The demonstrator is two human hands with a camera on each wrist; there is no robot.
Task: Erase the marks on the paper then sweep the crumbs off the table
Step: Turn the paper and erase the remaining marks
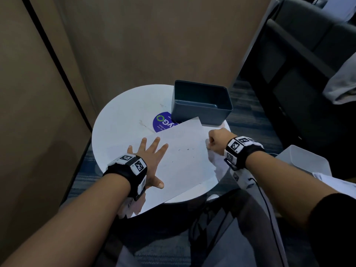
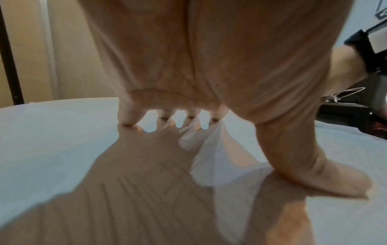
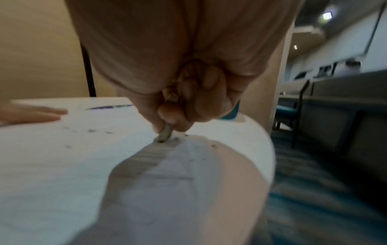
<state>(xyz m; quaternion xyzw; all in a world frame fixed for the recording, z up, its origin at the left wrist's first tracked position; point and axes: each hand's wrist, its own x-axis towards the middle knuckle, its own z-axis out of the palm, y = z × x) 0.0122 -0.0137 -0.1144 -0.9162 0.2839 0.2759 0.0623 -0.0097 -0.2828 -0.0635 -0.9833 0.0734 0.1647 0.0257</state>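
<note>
Left hand (image 2: 209, 66): flat, fingers spread, fingertips (image 2: 127, 119) and thumb pressing down.
Paper (image 2: 345, 165): under the thumb.
Desk (image 2: 41, 132): white, beneath the palm.

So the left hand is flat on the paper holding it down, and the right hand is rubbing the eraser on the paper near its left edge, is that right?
Not quite. The left hand does lie flat on the paper, but the right hand works the eraser near the paper's right edge, not its left. The head view shows this; the right wrist view shows the eraser tip on the sheet.
</note>
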